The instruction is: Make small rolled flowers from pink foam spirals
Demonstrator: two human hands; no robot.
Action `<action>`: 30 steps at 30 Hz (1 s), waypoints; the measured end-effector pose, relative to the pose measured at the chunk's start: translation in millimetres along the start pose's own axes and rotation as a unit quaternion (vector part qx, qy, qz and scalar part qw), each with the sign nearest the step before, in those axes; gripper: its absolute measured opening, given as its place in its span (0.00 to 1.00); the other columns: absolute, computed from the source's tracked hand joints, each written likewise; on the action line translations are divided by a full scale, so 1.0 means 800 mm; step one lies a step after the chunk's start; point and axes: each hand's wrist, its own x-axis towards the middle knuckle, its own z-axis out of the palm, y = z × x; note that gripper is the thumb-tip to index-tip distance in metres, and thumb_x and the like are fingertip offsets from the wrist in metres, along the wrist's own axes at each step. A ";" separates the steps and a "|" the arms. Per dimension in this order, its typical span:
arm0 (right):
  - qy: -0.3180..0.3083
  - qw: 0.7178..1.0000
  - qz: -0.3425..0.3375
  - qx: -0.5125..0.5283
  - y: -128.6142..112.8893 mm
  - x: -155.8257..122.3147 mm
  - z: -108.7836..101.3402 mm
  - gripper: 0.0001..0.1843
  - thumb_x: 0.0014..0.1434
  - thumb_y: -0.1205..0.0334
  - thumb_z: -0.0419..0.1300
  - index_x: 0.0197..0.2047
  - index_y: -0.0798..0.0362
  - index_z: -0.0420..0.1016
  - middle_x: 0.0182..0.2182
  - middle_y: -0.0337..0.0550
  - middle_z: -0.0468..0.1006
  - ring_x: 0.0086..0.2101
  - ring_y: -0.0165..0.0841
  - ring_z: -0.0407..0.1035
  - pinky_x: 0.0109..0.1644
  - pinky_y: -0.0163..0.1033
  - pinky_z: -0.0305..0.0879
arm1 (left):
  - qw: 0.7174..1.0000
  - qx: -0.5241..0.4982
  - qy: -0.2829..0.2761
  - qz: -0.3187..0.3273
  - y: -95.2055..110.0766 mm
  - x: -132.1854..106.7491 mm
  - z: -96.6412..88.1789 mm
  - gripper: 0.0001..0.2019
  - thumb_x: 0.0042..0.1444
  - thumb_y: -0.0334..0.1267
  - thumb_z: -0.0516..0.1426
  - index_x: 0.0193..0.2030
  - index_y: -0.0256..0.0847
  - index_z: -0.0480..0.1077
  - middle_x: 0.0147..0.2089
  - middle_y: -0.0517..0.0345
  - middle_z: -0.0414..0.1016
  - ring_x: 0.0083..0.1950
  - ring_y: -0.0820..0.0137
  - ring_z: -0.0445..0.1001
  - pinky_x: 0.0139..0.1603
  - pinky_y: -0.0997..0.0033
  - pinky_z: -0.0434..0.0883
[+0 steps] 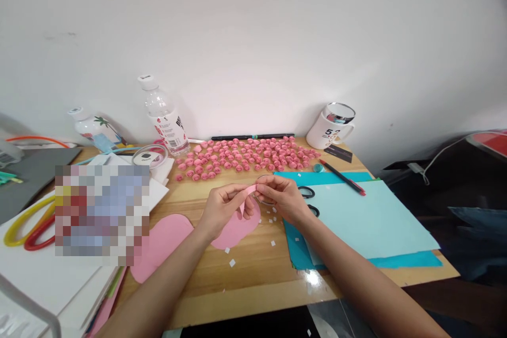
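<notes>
Between my two hands is a narrow pink paper strip [250, 190], held above the wooden table. My left hand [224, 206] pinches it between thumb and fingers, and one end of the strip hangs down below. The fingertips of my right hand [279, 195] are closed on the strip's other end. Under my hands lies a pink paper cutout [232, 233] with rounded edges, partly covered by them. A second pink cutout [162, 240] rests to the left, beneath my left forearm. Many small rolled pink paper roses [237, 158] sit spread out behind my hands.
Dark-handled scissors [307, 193] and a pen [343, 178] lie at the right by pale blue paper sheets [368, 222]. A white mug [327, 129] and a plastic bottle [166, 121] stand near the wall. Yellow-and-red-handled scissors [29, 222] lie left. Small white paper squares [232, 263] are scattered about.
</notes>
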 end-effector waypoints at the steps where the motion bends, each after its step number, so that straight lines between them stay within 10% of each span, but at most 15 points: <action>1: -0.002 1.000 -0.001 0.001 -0.001 0.000 0.000 0.11 0.42 0.59 0.69 0.29 0.53 0.76 0.22 0.38 0.76 0.25 0.28 0.69 0.29 0.33 0.63 | 1.000 0.001 -0.002 -0.002 0.000 0.000 0.000 0.12 0.53 0.42 0.55 0.37 0.34 0.72 0.23 0.58 0.71 0.22 0.74 0.69 0.23 0.74 0.65; 30: 0.000 1.000 -0.021 0.007 0.005 0.002 0.001 0.08 0.43 0.61 0.68 0.28 0.54 0.76 0.20 0.37 0.74 0.22 0.24 0.65 0.25 0.31 0.57 | 1.000 -0.006 0.001 -0.009 -0.004 0.001 0.001 0.12 0.53 0.41 0.56 0.38 0.34 0.73 0.23 0.57 0.72 0.22 0.74 0.68 0.23 0.75 0.63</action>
